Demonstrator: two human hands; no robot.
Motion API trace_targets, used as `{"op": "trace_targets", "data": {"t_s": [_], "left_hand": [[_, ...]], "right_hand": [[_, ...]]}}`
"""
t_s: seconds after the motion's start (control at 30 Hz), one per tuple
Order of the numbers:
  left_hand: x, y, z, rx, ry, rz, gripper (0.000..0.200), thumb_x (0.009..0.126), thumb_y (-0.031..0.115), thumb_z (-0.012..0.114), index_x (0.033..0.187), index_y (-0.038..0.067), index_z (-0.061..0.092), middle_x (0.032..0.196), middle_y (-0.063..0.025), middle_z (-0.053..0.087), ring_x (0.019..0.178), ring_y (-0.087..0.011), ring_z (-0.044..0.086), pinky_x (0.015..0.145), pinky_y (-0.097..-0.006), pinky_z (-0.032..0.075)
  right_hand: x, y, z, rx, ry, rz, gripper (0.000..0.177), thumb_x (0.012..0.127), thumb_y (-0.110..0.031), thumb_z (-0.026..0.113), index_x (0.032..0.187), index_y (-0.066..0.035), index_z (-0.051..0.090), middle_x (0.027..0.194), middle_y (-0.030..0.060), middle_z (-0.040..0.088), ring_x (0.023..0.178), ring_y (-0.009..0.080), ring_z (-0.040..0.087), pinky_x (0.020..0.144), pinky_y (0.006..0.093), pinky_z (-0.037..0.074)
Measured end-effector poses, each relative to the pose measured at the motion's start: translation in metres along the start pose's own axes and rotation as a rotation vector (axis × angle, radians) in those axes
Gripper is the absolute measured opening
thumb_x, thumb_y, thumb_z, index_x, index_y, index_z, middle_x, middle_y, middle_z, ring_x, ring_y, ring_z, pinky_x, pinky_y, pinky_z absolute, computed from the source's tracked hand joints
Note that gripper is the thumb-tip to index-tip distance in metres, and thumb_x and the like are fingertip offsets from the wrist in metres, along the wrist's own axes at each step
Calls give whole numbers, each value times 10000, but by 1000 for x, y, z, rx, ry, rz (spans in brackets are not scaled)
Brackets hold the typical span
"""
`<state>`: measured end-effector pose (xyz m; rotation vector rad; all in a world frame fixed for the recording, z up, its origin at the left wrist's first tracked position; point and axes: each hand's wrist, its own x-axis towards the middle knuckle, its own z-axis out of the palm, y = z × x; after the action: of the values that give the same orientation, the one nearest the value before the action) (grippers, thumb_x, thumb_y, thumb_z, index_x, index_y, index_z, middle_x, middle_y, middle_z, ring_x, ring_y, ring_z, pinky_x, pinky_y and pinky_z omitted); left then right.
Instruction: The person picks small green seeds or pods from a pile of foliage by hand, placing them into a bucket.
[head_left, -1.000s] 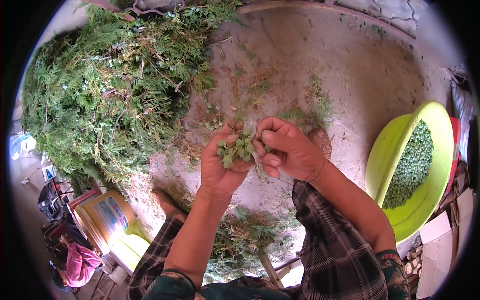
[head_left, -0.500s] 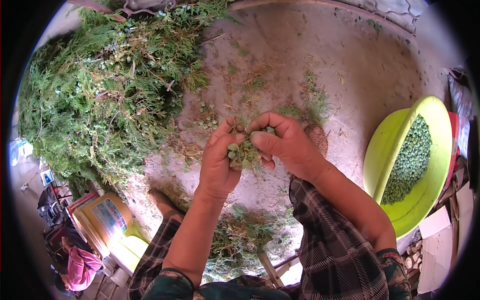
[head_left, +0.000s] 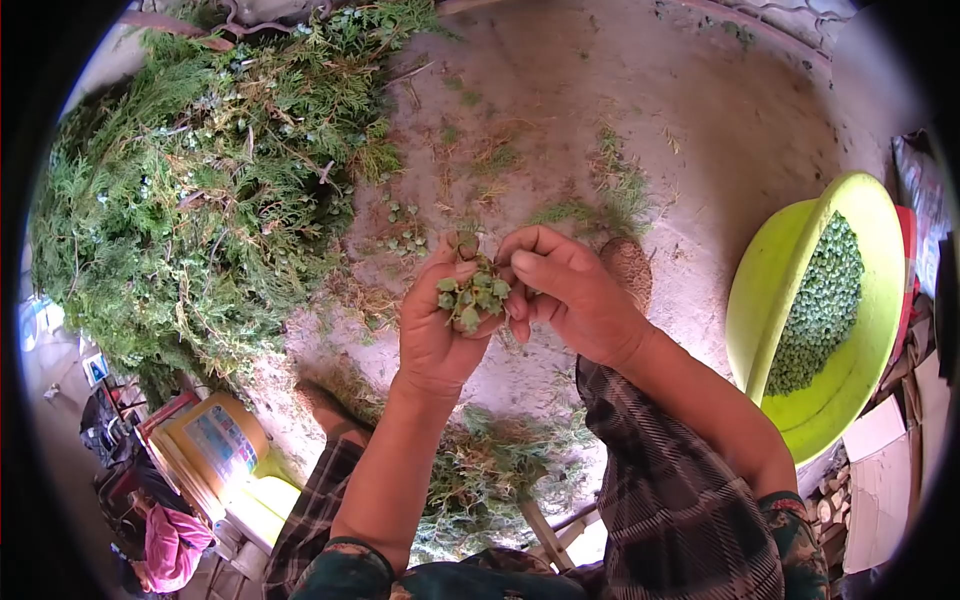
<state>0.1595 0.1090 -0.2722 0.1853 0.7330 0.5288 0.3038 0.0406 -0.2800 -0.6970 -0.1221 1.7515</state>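
My left hand (head_left: pixel 432 335) is cupped, palm up, around a small cluster of green cones (head_left: pixel 468 295) still on a bit of sprig. My right hand (head_left: pixel 570 295) pinches at the right side of that cluster with thumb and fingers. Both hands are held above the dusty concrete ground (head_left: pixel 640 120), over my knees in plaid trousers (head_left: pixel 670 480).
A big heap of green conifer branches (head_left: pixel 190 190) fills the left. A lime-green basin (head_left: pixel 775 300) holding picked green cones (head_left: pixel 820 310) stands at the right. Stripped twigs (head_left: pixel 490 470) lie between my legs. A yellow container (head_left: pixel 205 440) and a person in pink (head_left: pixel 170 545) are lower left.
My hands closed together over the cluster half a second ago; now the left palm shows the cones again and the right fingers pick at them. The view shifted slightly.
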Motion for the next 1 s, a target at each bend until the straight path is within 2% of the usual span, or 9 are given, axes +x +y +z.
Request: {"op": "trace_targets", "data": {"t_s": [0.13,0.33,0.43,0.5,0.53,0.67,0.83,0.93,1.0], "left_hand": [[0,-1,6,115,46,87,246,828,117,499,1067,63,477,876,-127,584,684,-238,593,531,-368,496],[-3,1,12,235,84,128,194,847,101,474,1037,61,472,853,-99,577,654,-224,591,518,-343,490],[-4,1,11,140,50,66,179,852,95,465,1023,49,492,813,-104,582,567,-206,563,431,-279,432],[-1,3,-1,-345,-203,-80,190,855,93,461,1031,41,509,802,-123,593,511,-181,537,359,-226,353],[0,3,-2,-344,-203,-80,190,855,93,461,1031,41,509,802,-123,593,511,-181,537,359,-226,353],[-2,1,13,-136,-28,-23,216,863,102,461,1063,41,511,796,-103,586,519,-149,532,327,-206,308],[-3,-7,31,122,178,171,207,856,97,466,1050,45,518,764,-87,566,540,-158,544,337,-205,322],[1,-5,26,150,257,215,161,850,90,470,998,45,513,765,-93,563,534,-148,531,355,-204,328],[-2,5,20,-150,24,-37,108,850,99,475,939,40,492,738,-87,536,491,-123,477,368,-207,317]], "right_hand": [[-3,-4,7,-292,-7,-66,312,870,-251,615,1009,-2,489,748,61,553,568,111,545,525,253,487],[-1,-7,4,-288,-20,-27,249,868,-193,616,986,-2,509,711,54,553,582,119,564,537,262,516],[-1,-4,1,-125,-43,13,225,884,-187,585,1015,-23,504,740,33,532,606,120,556,565,267,529],[-3,-4,-1,-50,-52,21,217,889,-181,576,1019,-23,503,741,36,535,621,125,560,566,271,529],[-4,-4,-2,23,-62,28,210,893,-175,566,1022,-22,502,741,40,538,637,129,565,567,276,529],[-2,-4,-2,100,-51,21,197,895,-167,557,1015,-21,501,738,43,546,657,132,570,575,280,530],[-3,-9,13,-297,51,-55,180,893,-179,554,982,-33,497,794,50,562,661,126,570,566,300,526],[-1,-9,3,-139,41,19,194,888,-186,558,989,-32,497,830,57,557,657,124,559,551,310,520],[-1,-9,1,34,19,9,196,892,-184,555,987,-22,501,786,60,554,645,127,560,559,300,527]]}}
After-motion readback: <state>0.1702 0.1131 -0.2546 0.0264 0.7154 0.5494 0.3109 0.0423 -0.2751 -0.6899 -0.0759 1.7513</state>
